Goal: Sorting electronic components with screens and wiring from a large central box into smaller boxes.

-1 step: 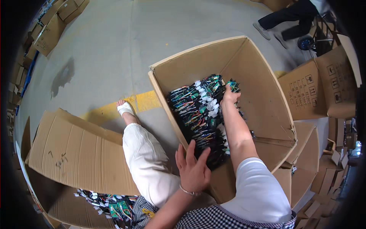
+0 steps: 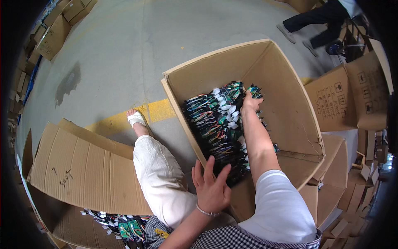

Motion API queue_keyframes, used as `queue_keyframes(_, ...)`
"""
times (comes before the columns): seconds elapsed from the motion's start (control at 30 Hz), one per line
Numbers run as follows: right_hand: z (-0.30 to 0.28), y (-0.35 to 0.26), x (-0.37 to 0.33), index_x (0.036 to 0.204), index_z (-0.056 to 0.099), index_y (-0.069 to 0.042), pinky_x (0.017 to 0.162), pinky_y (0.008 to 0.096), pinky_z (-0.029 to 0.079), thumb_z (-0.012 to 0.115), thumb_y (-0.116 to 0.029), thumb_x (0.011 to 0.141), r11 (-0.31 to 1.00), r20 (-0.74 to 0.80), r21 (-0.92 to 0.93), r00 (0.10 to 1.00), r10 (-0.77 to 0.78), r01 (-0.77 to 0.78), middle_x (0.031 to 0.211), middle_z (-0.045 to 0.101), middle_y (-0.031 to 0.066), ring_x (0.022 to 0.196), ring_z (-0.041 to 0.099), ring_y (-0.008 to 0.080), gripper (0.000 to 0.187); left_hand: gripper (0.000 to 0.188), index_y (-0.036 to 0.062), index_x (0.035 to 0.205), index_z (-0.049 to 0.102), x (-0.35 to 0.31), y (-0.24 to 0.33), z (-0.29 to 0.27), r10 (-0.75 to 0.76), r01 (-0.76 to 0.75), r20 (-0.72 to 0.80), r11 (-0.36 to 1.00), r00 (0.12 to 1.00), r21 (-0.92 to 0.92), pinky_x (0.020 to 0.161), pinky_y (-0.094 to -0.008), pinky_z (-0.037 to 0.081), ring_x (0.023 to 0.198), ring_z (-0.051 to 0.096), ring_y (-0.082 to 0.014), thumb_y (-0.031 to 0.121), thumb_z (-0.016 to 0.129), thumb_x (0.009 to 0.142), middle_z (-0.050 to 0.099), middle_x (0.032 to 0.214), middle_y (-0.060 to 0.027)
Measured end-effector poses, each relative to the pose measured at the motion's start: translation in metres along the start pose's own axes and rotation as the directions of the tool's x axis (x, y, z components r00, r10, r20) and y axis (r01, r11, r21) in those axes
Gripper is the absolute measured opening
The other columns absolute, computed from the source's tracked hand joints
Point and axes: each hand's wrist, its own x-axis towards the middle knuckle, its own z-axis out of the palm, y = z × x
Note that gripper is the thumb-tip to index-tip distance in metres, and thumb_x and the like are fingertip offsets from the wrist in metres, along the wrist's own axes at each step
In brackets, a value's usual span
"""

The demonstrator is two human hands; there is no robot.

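Note:
A large cardboard box (image 2: 286, 103) stands in front of me, its floor partly covered by packed rows of wired circuit boards (image 2: 219, 116) with black leads and white connectors. Deep inside, my right hand (image 2: 251, 102) is closed around a small bundle of green circuit boards (image 2: 253, 90) at the far right end of the rows. The hand's underside is hidden. Over the box's near left edge, my left hand (image 2: 212, 186) hovers with its fingers spread and nothing in them.
Another open carton (image 2: 91, 166) at the lower left holds more wired boards (image 2: 130, 228). To the right stand printed cartons (image 2: 331, 99). A person's legs (image 2: 319, 20) are at the upper right, near a wheeled cart (image 2: 333, 47). A yellow line (image 2: 161, 110) crosses the floor.
The person's legs at the upper right have shifted slightly to the right. Both my hands are almost where they were.

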Motion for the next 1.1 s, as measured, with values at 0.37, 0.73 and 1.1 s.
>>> queue_keyframes(0.37,0.045,0.065,0.149,0.146,0.025,-0.016,0.071,0.0413,0.049,0.062,-0.038,0.088,0.897,0.472,-0.245,0.853,-0.222,0.369,0.12,0.055,0.01,0.095,0.058,0.0244,0.073,0.053,0.0151,0.116,0.065,0.008,-0.002,0.017,0.108,-0.1,0.021,0.964,0.994,-0.245,0.113,-0.0557,0.01,0.135,0.027,-0.0323,0.014,0.059,0.063,0.036,0.137,-0.0243)
queue_keyframes(0.73,-0.076,-0.059,0.013,0.13,0.051,0.002,0.084,0.0277,0.048,0.056,-0.015,0.094,0.645,0.817,0.065,0.331,-0.473,0.762,0.119,0.061,0.0089,0.101,0.06,0.0157,0.04,0.039,0.0092,0.115,0.056,-0.025,-0.014,-0.023,0.088,-0.076,0.022,0.944,0.996,-0.32,0.097,-0.0498,0.038,0.117,0.049,-0.0328,0.022,0.06,0.078,0.035,0.143,-0.0133)
queue_keyframes(1.1,-0.176,0.0,-0.448,0.108,0.064,0.001,0.078,0.0307,0.051,0.056,-0.003,0.088,-0.017,0.584,0.754,-0.683,-0.439,0.657,0.097,0.067,0.0129,0.085,0.064,0.019,0.022,0.02,0.0049,0.099,0.063,-0.298,-0.163,-0.179,-0.476,0.686,-0.686,0.726,0.551,0.047,0.077,-0.0434,0.05,0.088,0.06,-0.0354,0.013,0.055,0.082,0.065,0.093,-0.0169)
